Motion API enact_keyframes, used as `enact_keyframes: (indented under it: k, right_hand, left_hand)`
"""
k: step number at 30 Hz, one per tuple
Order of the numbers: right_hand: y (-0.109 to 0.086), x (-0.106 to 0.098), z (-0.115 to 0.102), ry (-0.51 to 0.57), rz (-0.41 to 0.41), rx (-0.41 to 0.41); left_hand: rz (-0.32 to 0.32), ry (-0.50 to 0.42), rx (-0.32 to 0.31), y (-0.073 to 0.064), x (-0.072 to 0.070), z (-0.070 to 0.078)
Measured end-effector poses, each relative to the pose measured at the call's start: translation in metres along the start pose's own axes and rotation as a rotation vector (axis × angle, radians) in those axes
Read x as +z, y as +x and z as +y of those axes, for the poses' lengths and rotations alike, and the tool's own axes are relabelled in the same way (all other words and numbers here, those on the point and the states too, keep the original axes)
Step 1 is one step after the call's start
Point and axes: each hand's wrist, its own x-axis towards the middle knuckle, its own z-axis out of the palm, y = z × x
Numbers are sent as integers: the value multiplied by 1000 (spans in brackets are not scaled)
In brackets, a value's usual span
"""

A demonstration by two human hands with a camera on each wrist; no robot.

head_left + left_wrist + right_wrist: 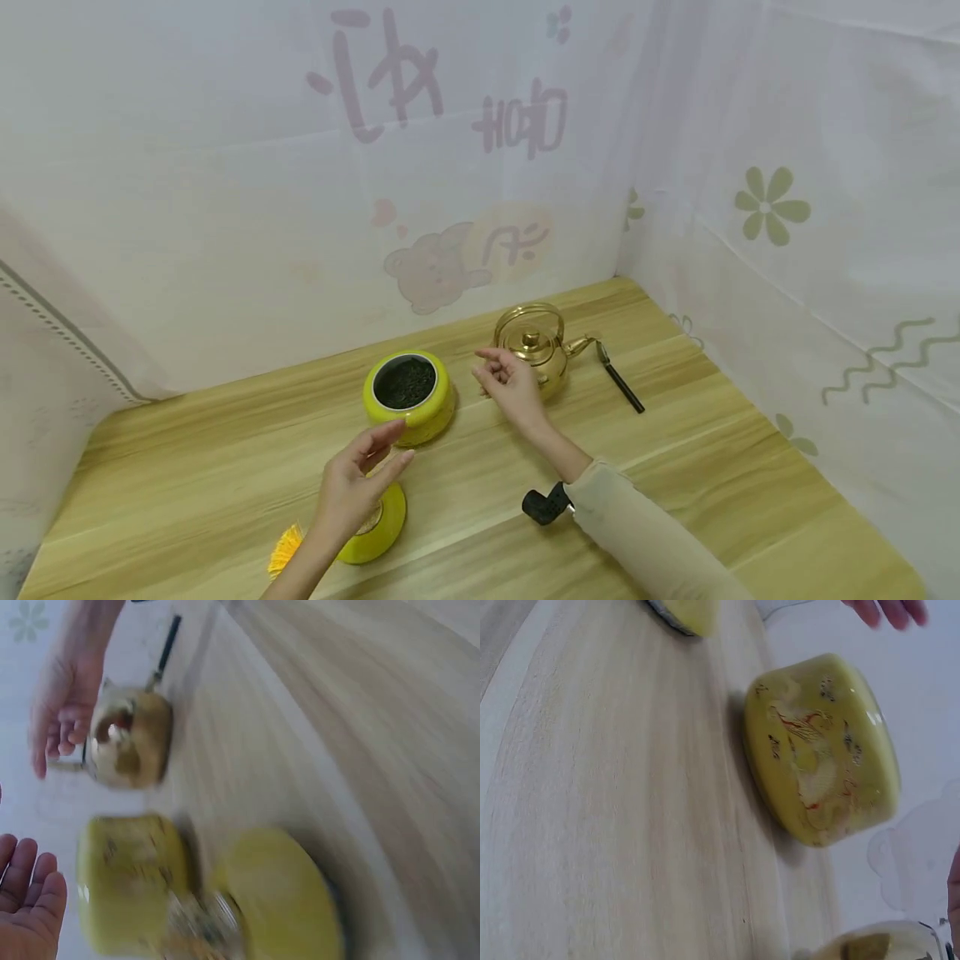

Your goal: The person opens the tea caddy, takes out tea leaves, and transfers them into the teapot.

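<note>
A yellow jar [442, 400], uncovered and with dark leaf-like bits inside, stands on the table. My left hand [348, 487] hovers in front of it with relaxed fingers, over the yellow lid [390, 525]. The lid has an orange-yellow tassel [285, 550] near it, and the wrist partly covers both. To the right, my right hand [513, 387] is raised before a shiny gold teapot [551, 375], its fingers loosely bent and nothing seen between them. The left wrist view, blurred, shows both hands apart from the jar [131, 885]. Red and dark decoration marks the jar's side [817, 750].
A slim tool with a black handle [624, 387] lies by the teapot's spout. Beside the right sleeve is a small black angular object [545, 506]. Printed white cloth [225, 208] hangs behind and right of the wooden table [210, 467].
</note>
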Motion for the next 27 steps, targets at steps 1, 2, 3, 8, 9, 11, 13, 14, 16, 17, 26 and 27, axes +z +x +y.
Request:
enact_keyframes:
  k: [1, 2, 3, 8, 9, 11, 13, 14, 16, 17, 26, 27]
  right_hand:
    - [0, 2, 0, -8, -14, 5]
    - [1, 4, 2, -5, -27, 7]
    - [1, 6, 3, -9, -35, 3]
    - [8, 16, 26, -3, -73, 0]
    - [9, 18, 30, 4, -89, 8]
    - [12, 21, 40, 14, -123, 32]
    - [14, 23, 44, 11, -159, 42]
    - [15, 24, 45, 3, -175, 50]
    - [16, 26, 48, -17, -201, 53]
    - [16, 26, 49, -29, -211, 51]
    - [22, 32, 54, -78, -287, 68]
    - [22, 33, 55, -77, -297, 69]
  left_hand:
    - [5, 26, -17, -4, -5, -2]
    - [7, 51, -33, -7, -11, -5]
    - [9, 76, -43, -10, -15, -7]
    - [8, 201, -76, -21, -33, -21]
    - [5, 225, -77, -22, -35, -23]
    - [-2, 274, -87, -26, -37, -27]
    - [-2, 310, -87, -28, -38, -30]
    - [-2, 326, -86, -29, -39, -32]
    - [-2, 359, -80, -31, -39, -34]
    - [-2, 372, -75, -32, -39, -35]
    - [-3, 441, 10, -37, -42, -45]
    - [-3, 446, 18, -38, -42, -46]
